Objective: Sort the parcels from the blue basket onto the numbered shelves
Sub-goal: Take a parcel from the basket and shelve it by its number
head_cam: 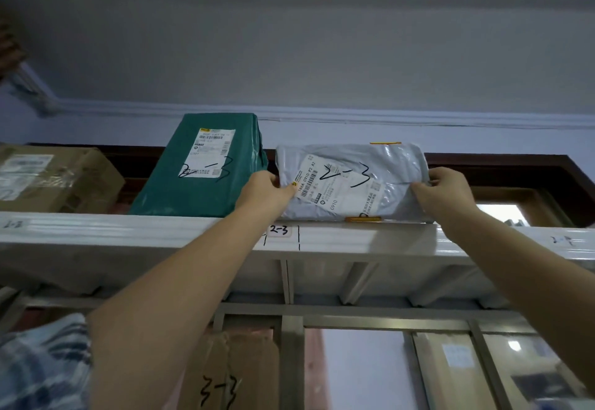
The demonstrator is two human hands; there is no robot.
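A grey plastic parcel point(354, 181) marked "2-3" in black pen stands on its edge on the top white shelf point(161, 232), above the shelf tag "2-3" point(278, 230). My left hand point(262, 192) grips its left edge with the thumb on the label. At the parcel's right edge, my right hand point(446, 190) holds it with fingers curled round the side. A green parcel point(199, 168), also marked "2-3", leans upright just to the left, touching or nearly touching the grey one.
A brown cardboard box point(54, 178) sits at the shelf's far left. Below, a carton marked "3-3" point(231, 374) stands on the lower shelf. Shelf room lies to the right of the grey parcel. A wall and dark wooden frame point(515, 165) stand behind.
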